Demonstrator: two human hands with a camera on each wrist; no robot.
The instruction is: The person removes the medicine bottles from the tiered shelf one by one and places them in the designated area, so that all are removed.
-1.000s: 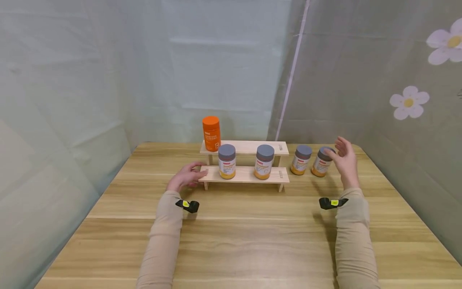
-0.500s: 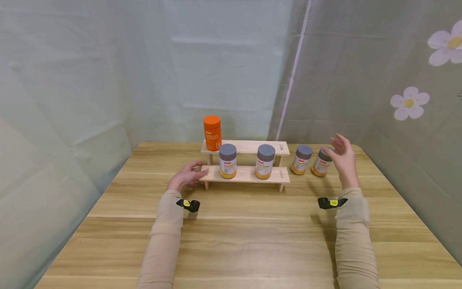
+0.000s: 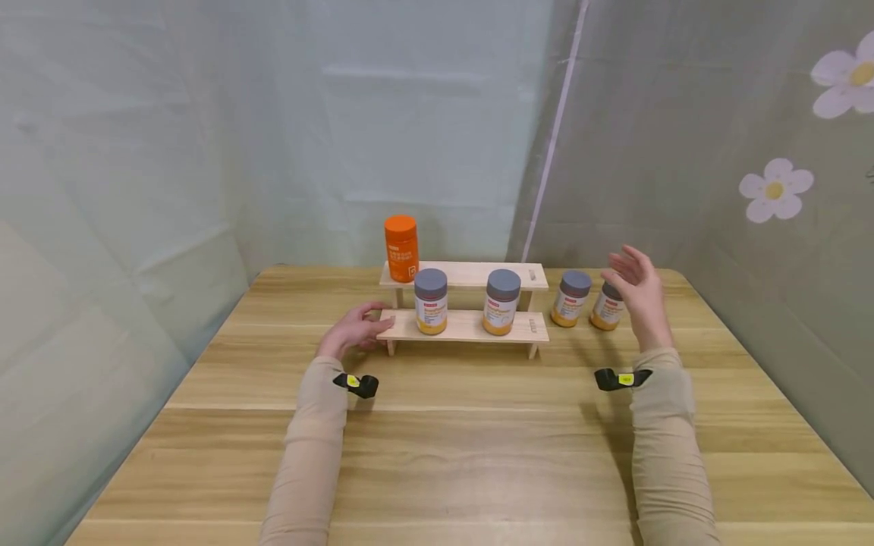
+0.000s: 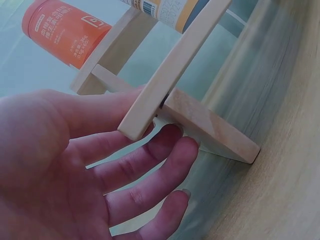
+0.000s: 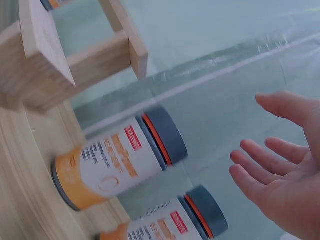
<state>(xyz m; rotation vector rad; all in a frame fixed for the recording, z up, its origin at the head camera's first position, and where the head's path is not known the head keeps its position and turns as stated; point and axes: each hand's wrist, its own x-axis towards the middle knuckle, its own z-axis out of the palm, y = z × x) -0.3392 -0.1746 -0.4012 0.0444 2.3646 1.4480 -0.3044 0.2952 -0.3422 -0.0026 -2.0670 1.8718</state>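
Observation:
My left hand (image 3: 353, 331) pinches the left end of the lower board of a two-tier wooden stand (image 3: 464, 327). In the left wrist view the thumb lies over the board (image 4: 175, 70) and the fingers sit under it. An orange jar (image 3: 401, 250) stands on the upper tier at left. On the lower tier are two grey-lidded jars, one at left (image 3: 431, 303) and one at right (image 3: 501, 305). My right hand (image 3: 642, 292), fingers relaxed and holding nothing, is raised beside two more grey-lidded jars on the table, a nearer-stand one (image 3: 570, 301) and a partly covered one (image 3: 606, 309).
The wooden table (image 3: 437, 440) extends in front of the stand. Pale curtain sheets (image 3: 423, 136) hang behind it, and a flower-printed sheet (image 3: 785, 250) borders the right side. A small black camera (image 3: 356, 384) is strapped to the left wrist, another (image 3: 623, 379) to the right.
My right hand has moved left and slightly upward, now covering part of the rightmost jar's lid in the head view. The left hand keeps its grip; stand and jars have stayed put.

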